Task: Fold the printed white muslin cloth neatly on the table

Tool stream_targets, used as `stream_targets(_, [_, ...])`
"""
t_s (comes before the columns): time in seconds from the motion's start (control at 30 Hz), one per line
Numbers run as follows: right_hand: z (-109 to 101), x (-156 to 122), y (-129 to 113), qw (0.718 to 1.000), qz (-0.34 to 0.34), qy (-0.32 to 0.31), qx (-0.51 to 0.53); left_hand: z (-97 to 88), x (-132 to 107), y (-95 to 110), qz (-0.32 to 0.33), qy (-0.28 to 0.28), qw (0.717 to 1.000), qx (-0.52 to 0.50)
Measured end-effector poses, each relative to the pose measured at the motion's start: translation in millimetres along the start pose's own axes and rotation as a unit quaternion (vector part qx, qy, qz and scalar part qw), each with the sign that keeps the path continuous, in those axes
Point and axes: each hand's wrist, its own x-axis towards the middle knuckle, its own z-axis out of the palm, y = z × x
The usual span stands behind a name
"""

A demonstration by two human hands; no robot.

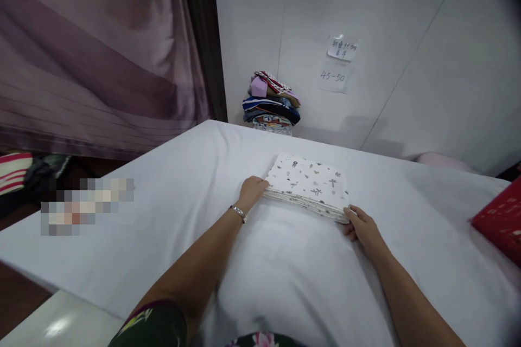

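Note:
A folded white cloth with small grey, green and dark prints lies on the white-covered table in front of me. Several layers show along its near edge. My left hand grips its left near corner, thumb on top and the other fingers out of sight. At the right near corner, my right hand pinches the layers between thumb and fingers. A bracelet circles my left wrist.
The white-covered table meets a pale wall. A pile of folded clothes stands behind its far edge. Something red sits at the right edge. Paper notes hang on the wall; a mauve curtain hangs left.

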Motion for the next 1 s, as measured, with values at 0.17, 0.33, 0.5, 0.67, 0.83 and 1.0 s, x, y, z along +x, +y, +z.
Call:
stream_targets(0.17, [1,0,-1,1.0,0.004,-0.001,-0.013,3.3,3,-2,0.034,0.024,0.998,0.057])
stream_targets(0.33, [3,-1,-2,0.99,-0.056,0.05,-0.123,6.5,3,-4,0.051,0.037,0.992,0.107])
stream_targets(0.5, [4,-3,-2,0.981,-0.081,0.071,-0.163,9.9,0,-5,0.056,0.081,0.993,0.056])
stream_targets(0.67, [5,-5,-2,0.952,-0.169,0.121,-0.224,15.1,-4,-2,0.245,0.113,0.962,0.045])
stream_targets(0.83, [6,-4,-1,0.881,-0.364,0.113,-0.279,18.6,-3,-3,0.312,0.051,0.945,0.078])
stream_targets(1.0, [6,1,3,0.884,-0.365,0.074,-0.282,16.6,-2,-3,0.295,0.044,0.951,0.078])
